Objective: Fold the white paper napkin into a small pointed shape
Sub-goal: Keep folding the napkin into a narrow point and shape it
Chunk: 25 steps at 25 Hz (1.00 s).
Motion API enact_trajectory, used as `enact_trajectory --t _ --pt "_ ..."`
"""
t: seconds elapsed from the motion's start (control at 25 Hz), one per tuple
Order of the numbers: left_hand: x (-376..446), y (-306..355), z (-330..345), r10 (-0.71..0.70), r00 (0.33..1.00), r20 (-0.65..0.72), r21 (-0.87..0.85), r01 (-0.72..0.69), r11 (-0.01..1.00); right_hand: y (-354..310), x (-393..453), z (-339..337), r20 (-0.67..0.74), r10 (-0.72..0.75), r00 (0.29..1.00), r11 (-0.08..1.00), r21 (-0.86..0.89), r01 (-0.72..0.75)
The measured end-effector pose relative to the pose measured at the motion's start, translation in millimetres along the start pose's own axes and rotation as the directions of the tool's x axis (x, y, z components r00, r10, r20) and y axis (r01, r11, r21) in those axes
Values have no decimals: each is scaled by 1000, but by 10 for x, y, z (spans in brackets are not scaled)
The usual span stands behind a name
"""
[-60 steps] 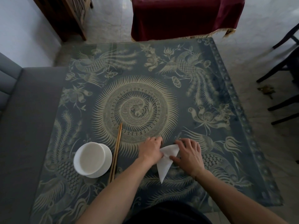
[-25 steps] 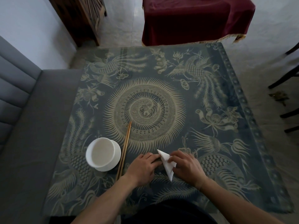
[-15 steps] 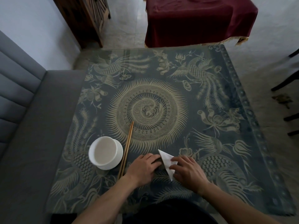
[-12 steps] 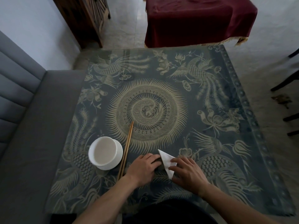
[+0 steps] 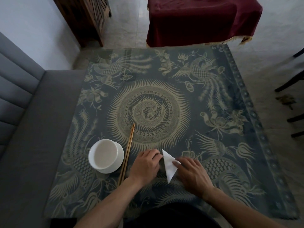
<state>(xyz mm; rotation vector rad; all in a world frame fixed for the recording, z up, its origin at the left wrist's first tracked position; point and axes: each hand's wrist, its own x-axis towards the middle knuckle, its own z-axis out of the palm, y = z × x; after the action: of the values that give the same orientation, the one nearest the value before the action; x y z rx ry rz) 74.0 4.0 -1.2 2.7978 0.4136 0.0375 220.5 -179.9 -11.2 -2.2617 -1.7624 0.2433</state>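
Note:
The white paper napkin (image 5: 169,166) lies folded into a narrow triangle on the patterned table, one point toward the table's middle and one toward me. My left hand (image 5: 145,164) rests knuckles-up against its left edge, fingers curled, the fingertips at the napkin. My right hand (image 5: 191,174) lies flat on its right side, with fingertips pressing on the paper. Part of the napkin's right edge is hidden under those fingers.
A white bowl on a saucer (image 5: 105,156) stands left of my hands. A pair of wooden chopsticks (image 5: 127,153) lies between bowl and left hand. The glass-topped table (image 5: 213,99) has a grey sofa (image 5: 24,129) on its left; dark chair legs (image 5: 294,79) stand right.
The napkin went from a larger, partly lifted triangle to a smaller, flatter one. My right fingers slid over its right side; my left hand stayed at its left edge. The camera view shifted slightly.

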Motion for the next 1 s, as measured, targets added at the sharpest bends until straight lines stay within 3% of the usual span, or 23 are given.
enact_trajectory --t 0.08,0.16,0.24,0.36,0.52,0.8,1.0 --pt "-14 59 61 67 997 41 8 -67 998 27 31 -33 43 166 985 986 -10 -166" --pt "-19 115 127 33 983 180 52 -43 998 65 39 22 117 240 964 970 -69 -233" --pt "-12 153 187 -20 958 285 112 -12 994 87 30 101 219 226 949 973 -90 -211" --pt "-37 162 231 -24 942 335 180 -39 983 59 45 123 254 160 954 983 -134 -129" --pt "-73 162 289 -51 931 362 176 -14 984 33 -37 207 282 38 959 993 -114 -6" --pt "-87 112 313 -70 924 376 166 8 986 66 -72 220 283 49 958 993 -120 -15" --pt "-83 39 261 -175 932 318 202 114 973 66 -65 177 291 52 955 992 -128 -15"
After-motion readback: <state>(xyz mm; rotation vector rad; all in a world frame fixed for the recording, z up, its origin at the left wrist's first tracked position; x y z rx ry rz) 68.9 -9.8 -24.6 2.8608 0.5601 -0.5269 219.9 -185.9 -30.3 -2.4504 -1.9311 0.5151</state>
